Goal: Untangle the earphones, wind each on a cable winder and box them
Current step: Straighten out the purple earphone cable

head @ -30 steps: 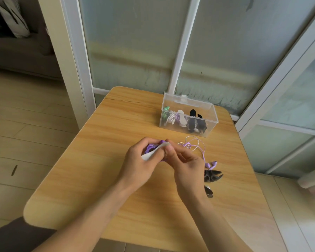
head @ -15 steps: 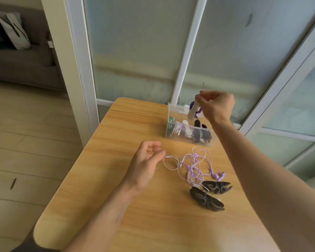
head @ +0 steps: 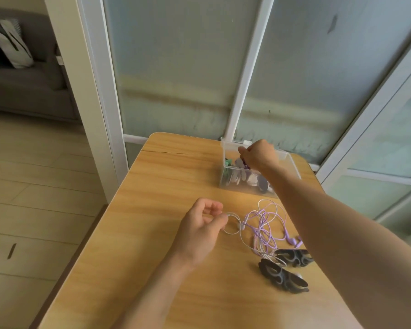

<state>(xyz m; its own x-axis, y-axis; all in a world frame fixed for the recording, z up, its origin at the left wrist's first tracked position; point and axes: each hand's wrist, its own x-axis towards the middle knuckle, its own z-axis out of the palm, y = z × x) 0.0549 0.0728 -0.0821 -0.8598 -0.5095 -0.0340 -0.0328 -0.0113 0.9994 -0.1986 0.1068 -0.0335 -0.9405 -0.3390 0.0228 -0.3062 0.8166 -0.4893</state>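
Note:
A clear plastic box [head: 225, 179] stands at the table's far side and holds several wound earphones. My right hand [head: 259, 155] reaches down into it and grips a white winder wound with purple cable [head: 245, 165]. Closer to me, a loose tangle of purple and white earphone cables [head: 267, 225] lies on the table. My left hand [head: 199, 230] pinches a white loop at the tangle's left end. Two black cable winders [head: 294, 257] [head: 282, 277] lie just in front of the tangle, partly under my right forearm.
The wooden table [head: 152, 210] has its left edge over a pale plank floor. Frosted glass panels with white frames stand right behind the box. A grey sofa sits far off at the upper left.
My right hand carried the wound purple earphone from in front of me to the box and has lowered it inside. My left hand let go of the winder and now pinches the white loop.

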